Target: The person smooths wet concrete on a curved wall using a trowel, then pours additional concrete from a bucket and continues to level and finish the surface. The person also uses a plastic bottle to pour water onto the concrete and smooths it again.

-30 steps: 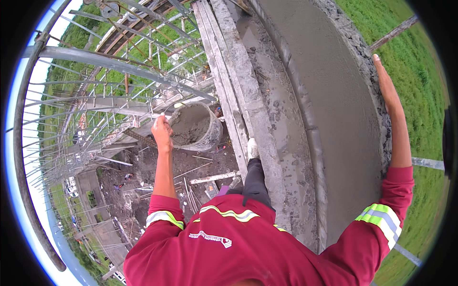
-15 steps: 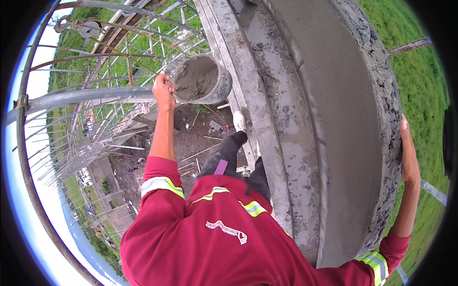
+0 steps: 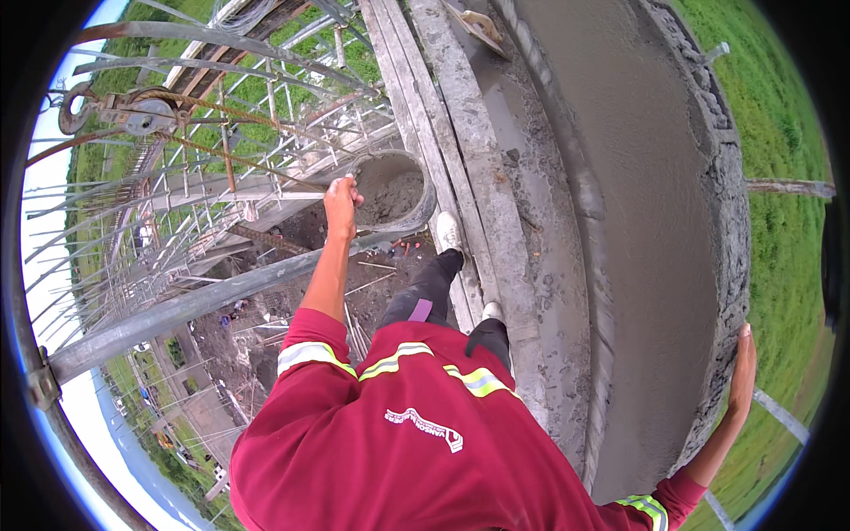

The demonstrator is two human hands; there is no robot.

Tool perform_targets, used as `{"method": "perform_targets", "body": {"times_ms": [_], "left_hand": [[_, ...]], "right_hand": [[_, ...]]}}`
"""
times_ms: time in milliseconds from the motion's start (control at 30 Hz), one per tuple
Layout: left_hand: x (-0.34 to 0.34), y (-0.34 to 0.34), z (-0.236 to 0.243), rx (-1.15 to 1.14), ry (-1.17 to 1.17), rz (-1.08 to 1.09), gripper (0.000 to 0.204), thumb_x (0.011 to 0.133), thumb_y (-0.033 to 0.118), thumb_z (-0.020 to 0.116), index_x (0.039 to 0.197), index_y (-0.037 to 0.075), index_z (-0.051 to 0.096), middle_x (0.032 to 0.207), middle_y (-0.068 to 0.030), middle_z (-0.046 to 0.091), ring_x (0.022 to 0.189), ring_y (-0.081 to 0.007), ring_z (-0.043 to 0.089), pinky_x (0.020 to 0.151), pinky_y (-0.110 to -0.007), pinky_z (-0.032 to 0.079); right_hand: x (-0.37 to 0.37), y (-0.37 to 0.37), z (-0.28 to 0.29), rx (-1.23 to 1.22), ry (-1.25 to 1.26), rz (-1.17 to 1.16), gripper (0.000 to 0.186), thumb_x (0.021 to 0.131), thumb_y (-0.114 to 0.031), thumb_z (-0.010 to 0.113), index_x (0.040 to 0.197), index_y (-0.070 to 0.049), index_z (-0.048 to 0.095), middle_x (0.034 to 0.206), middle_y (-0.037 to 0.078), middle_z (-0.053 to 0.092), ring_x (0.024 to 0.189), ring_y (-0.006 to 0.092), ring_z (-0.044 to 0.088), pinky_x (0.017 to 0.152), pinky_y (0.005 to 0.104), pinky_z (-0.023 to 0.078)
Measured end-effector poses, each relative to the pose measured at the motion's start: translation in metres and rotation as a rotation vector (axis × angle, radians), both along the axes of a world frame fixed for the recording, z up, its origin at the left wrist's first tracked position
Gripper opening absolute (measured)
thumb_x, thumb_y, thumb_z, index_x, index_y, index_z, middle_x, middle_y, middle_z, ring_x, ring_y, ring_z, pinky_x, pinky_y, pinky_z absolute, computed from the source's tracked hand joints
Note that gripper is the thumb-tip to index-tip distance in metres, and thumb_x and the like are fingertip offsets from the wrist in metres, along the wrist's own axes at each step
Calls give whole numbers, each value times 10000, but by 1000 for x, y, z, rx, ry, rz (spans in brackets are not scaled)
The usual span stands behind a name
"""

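My left hand (image 3: 341, 205) is shut on the rim of a grey bucket (image 3: 400, 189) part-filled with wet cement, held out over the drop beside the wooden planks (image 3: 447, 115). My right hand (image 3: 742, 365) lies flat and open against the rough outer edge of a broad slab of fresh grey concrete (image 3: 646, 212), holding nothing. My legs and white shoes (image 3: 449, 232) stand on the planks between the two hands.
A pulley wheel with rope (image 3: 142, 115) hangs at the upper left among steel scaffold pipes (image 3: 177, 310). A trowel (image 3: 482, 26) lies at the top of the planks. Muddy ground lies far below on the left, and grass beyond the slab on the right.
The bucket in my left hand has come in closer to the planks. My right hand has slid along the slab's outer edge toward me.
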State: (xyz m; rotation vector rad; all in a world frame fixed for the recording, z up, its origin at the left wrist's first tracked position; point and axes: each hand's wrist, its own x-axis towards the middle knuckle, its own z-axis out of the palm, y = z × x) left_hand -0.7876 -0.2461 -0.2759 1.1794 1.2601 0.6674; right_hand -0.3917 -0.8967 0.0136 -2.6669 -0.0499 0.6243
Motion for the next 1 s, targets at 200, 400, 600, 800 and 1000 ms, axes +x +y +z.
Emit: {"method": "perform_targets", "body": {"times_ms": [200, 400, 600, 800, 1000], "left_hand": [[14, 63, -32, -16, 43, 23, 211, 978, 245, 611, 856, 75, 590, 698, 5, 531, 662, -122, 579, 647, -290, 479], [40, 131, -49, -15, 97, 41, 199, 983, 200, 588, 841, 62, 566, 737, -13, 553, 719, -132, 577, 733, -308, 507], [67, 164, -59, -60, 131, 58, 152, 972, 170, 555, 930, 31, 599, 822, -49, 622, 862, -175, 664, 779, -293, 463], [113, 138, -42, 14, 135, 14, 158, 973, 130, 520, 1036, 3, 590, 972, -71, 647, 956, -184, 654, 859, -316, 484], [76, 172, -74, 110, 305, 340, 365, 1006, 251, 552, 1220, -42, 592, 1029, -120, 679, 956, -243, 624, 944, -358, 455]], "right_hand": [[-4, -4, -9, -52, -28, -73, 761, 1042, -564, 414, 1532, 17, 381, 1584, 210, 384, 1488, 305, 331, 1220, 402, 228], [-1, 131, 8, -436, -500, -33, 684, 1040, -549, 449, 1452, -7, 511, 1485, 213, 498, 1405, 275, 449, 1166, 449, 325], [-33, 465, -94, 746, -50, 385, 411, 1056, -318, 523, 1183, 37, 687, 996, 155, 712, 975, 242, 683, 891, 367, 522], [-136, 754, -302, 650, 660, 743, 619, 1021, -482, 463, 1384, 12, 544, 1308, 226, 639, 1251, 373, 589, 1079, 405, 421], [-151, 795, -376, 777, 1087, 528, 414, 1045, -349, 450, 1202, 13, 575, 991, 130, 688, 975, 235, 653, 933, 355, 469]]}}
